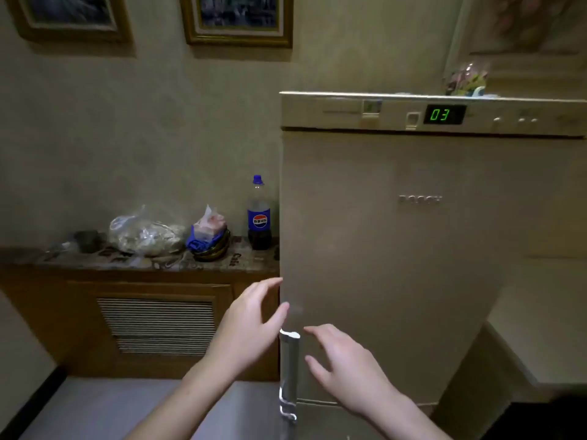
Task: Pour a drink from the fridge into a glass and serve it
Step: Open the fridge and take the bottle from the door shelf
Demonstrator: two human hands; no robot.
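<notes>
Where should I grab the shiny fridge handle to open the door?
Probably the silver handle, around its middle. It is an upright bar on the fridge door's left edge, so wrap fingers around it from the front and pull toward you.

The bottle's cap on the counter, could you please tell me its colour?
Blue; the cap tops the cola bottle in the head view.

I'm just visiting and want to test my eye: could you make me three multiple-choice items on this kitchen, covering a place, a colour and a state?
1. Where does the cola bottle stand?
A. on the sideboard beside the fridge
B. on top of the fridge
C. on the floor

2. What colour are the display digits?
A. red
B. green
C. white

3. The fridge door is:
A. wide open
B. removed
C. shut

Answers: 1 A, it stands on the sideboard by the fridge's side; 2 B, "03" glows green; 3 C, no interior shows.
</notes>
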